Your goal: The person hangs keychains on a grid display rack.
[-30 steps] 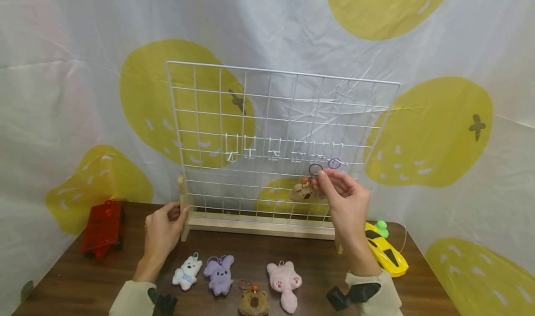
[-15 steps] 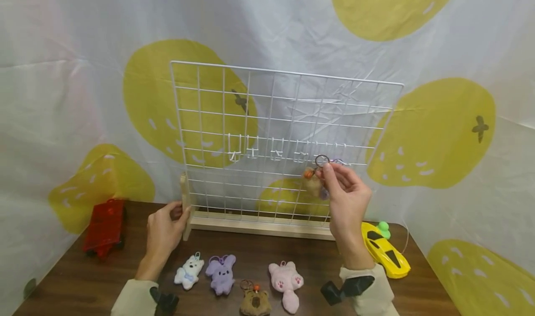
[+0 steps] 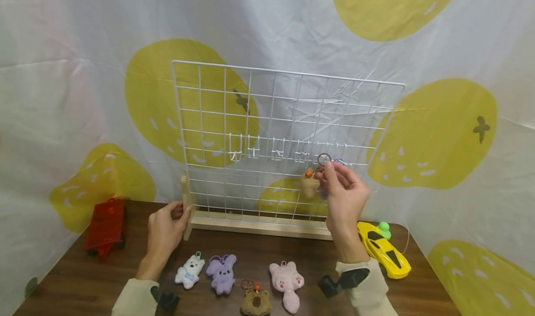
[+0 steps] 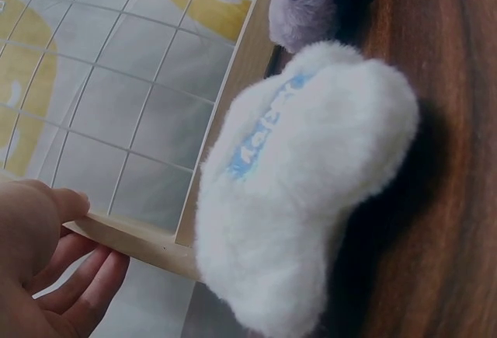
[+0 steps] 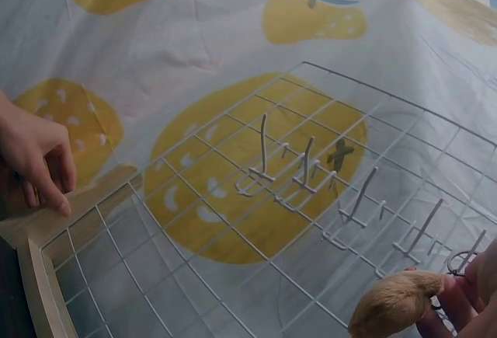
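At far left lies a red toy (image 3: 105, 227). Then the left hand (image 3: 164, 227) grips the upright of the stand (image 3: 186, 209), thumb on 1 side and fingers on the other, just as 1 s ago, so the stand looks steadied. On the table (image 3: 251, 253) 4 charms lie untouched: white charm (image 3: 190, 272), purple charm (image 3: 222, 274), brown charm (image 3: 256, 302), pink charm (image 3: 286, 281). Above them, hooks (image 3: 236, 155) run across the grid (image 3: 288, 73). Right of its middle dangles a tan plush (image 3: 310, 185), its ring (image 3: 324, 154) pinched by the right hand (image 3: 348, 195). Since 1 s ago this hand has come up a little: the ring, then lower, is now about level with the hooks, and the plush has turned its face away. That seems to bring the ring to a hook's tip; whether the hook is through it I cannot tell. The pinch is not released, so the plush does not yet hang free. Just beside, a purple ring (image 3: 340, 161) is partly hidden by the fingers. At far right sit a yellow car (image 3: 386, 252) and a green toy (image 3: 383, 231).
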`<action>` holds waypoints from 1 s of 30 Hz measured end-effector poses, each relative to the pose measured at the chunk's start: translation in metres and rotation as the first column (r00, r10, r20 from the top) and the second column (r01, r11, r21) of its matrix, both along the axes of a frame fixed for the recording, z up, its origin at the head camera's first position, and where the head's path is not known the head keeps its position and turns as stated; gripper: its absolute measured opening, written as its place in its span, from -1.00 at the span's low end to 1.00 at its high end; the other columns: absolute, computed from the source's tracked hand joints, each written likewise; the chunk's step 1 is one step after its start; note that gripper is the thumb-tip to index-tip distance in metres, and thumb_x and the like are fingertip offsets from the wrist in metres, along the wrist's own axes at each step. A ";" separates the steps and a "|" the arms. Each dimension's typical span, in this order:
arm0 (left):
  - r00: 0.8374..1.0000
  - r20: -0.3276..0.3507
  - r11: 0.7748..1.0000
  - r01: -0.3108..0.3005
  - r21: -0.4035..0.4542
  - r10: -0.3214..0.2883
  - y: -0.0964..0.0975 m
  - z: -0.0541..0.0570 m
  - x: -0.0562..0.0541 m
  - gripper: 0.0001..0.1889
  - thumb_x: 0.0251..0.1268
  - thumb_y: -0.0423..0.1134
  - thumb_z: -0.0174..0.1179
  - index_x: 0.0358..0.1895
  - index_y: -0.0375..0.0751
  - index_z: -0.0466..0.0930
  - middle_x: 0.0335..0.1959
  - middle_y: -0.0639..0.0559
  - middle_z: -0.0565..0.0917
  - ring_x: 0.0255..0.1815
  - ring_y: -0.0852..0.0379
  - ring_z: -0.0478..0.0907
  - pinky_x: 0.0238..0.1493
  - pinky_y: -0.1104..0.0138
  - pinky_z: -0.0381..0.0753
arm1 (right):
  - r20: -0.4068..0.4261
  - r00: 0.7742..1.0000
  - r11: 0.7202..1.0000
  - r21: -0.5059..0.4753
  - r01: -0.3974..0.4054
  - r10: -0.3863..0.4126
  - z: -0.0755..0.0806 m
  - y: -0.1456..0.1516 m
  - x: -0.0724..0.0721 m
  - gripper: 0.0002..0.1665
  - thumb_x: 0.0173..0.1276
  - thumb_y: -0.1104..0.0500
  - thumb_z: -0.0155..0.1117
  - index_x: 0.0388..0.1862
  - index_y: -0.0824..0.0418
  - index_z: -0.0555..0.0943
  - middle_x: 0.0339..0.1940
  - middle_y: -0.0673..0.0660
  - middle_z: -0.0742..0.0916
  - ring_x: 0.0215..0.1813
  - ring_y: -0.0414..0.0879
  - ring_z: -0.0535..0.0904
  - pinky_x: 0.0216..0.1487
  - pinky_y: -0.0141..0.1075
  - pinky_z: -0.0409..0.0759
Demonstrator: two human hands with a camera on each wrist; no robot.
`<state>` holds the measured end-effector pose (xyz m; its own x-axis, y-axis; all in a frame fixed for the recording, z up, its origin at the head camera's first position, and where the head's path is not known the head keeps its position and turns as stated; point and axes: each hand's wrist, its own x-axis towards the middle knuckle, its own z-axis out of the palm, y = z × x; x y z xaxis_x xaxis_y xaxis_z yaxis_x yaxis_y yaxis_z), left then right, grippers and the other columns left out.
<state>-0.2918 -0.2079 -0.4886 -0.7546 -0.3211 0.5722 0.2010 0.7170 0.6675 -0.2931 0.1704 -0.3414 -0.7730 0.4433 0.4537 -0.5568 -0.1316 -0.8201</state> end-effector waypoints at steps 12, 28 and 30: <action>1.000 0.004 1.000 0.011 0.009 -0.011 0.000 0.001 0.001 -0.78 0.38 -0.23 0.51 -0.06 -0.32 0.83 -0.28 -0.22 0.89 -0.22 -0.18 0.89 -0.05 -0.16 0.76 | 0.036 0.999 0.999 -0.034 -0.002 0.003 -0.003 -0.004 -0.009 -0.68 0.46 0.18 0.54 0.00 0.42 0.77 -0.33 0.13 0.87 -0.39 -0.14 0.85 -0.20 -0.21 0.84; 1.000 -0.014 1.000 0.011 0.005 -0.011 -0.001 0.000 0.000 -0.78 0.37 -0.24 0.51 -0.08 -0.33 0.84 -0.30 -0.22 0.89 -0.25 -0.17 0.89 -0.08 -0.15 0.77 | -0.034 0.999 0.998 0.062 0.025 -0.023 -0.018 0.001 0.005 -0.65 0.47 0.15 0.53 0.04 0.41 0.75 -0.13 0.36 0.86 -0.24 -0.02 0.86 -0.22 -0.19 0.84; 1.000 -0.013 1.000 0.008 0.004 -0.008 -0.001 -0.001 0.000 -0.78 0.38 -0.23 0.51 -0.08 -0.32 0.84 -0.30 -0.22 0.89 -0.24 -0.17 0.89 -0.08 -0.15 0.76 | -0.051 0.998 0.997 0.068 0.024 -0.020 -0.022 0.003 0.009 -0.63 0.48 0.18 0.52 0.04 0.47 0.73 -0.15 0.38 0.85 -0.25 0.00 0.86 -0.23 -0.20 0.84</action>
<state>-0.2922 -0.2091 -0.4897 -0.7495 -0.3177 0.5808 0.2152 0.7128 0.6676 -0.2845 0.1730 -0.3630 -0.7389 0.4262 0.5219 -0.5998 -0.0630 -0.7977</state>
